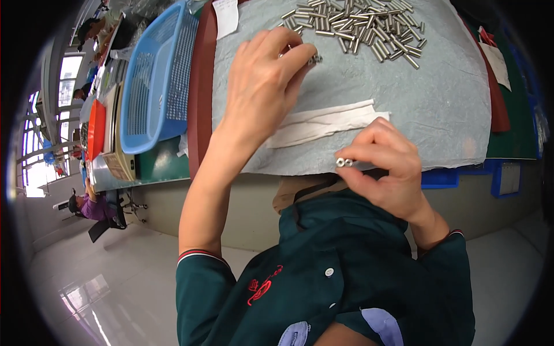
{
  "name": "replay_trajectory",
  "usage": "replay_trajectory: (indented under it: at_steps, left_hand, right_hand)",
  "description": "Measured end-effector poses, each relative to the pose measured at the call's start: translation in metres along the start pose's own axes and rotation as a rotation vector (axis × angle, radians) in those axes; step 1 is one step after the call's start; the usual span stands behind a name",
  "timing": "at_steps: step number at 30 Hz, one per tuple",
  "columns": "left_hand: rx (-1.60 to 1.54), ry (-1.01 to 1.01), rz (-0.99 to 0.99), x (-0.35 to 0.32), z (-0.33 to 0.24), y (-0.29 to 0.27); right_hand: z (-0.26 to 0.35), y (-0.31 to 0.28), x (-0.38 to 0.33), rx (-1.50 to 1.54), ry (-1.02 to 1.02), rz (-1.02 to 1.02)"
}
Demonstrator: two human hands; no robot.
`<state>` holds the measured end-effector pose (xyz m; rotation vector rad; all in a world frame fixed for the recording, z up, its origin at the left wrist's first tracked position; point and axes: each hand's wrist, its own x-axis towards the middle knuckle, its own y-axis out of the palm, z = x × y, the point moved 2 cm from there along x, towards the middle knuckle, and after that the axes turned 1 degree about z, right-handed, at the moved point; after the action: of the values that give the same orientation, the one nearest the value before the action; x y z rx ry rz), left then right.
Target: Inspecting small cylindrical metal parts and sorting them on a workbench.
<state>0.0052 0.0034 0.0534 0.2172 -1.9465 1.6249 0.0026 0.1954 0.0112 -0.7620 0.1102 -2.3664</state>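
Short, shiny metal tubes [369,26] lie in a loose pile at the far side of the grey-covered table. Just left of that pile, my left hand [259,78] is closed, with a few metal tubes [314,59] held at its fingertips, their ends showing. My right hand [392,164] is over the table's near edge. Its thumb and fingers pinch two metal tubes [345,162] side by side, with the round open ends facing left. Between the two hands, a folded white cloth strip [323,124] lies flat on the cover.
A blue plastic basket [156,135] stands left of the red table border [202,86]. Beyond it is an orange-red tray [96,131]. Blue bins [440,179] sit below the near edge at right. Another person [95,207] in purple sits far off at left.
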Motion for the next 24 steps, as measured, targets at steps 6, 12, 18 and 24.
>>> replay_trajectory:
  at_steps: [6,12,18,24]
  left_hand:
    - [-0.460,-0.509,-0.001,-0.128,-0.065,-0.057]
    - [-0.604,-1.077,-0.109,-0.251,-0.076,-0.006]
    - [-0.685,-1.230,-0.227,-0.289,-0.091,0.023]
    - [-0.753,-1.219,-0.299,-0.300,-0.089,0.028]
  right_hand:
    - [-0.006,0.066,-0.033,0.213,0.052,0.294]
    - [-0.036,0.133,-0.057,0.279,0.192,0.493]
    - [-0.062,0.165,-0.074,0.239,0.102,0.553]
    - [-0.065,0.174,-0.079,0.133,0.125,0.580]
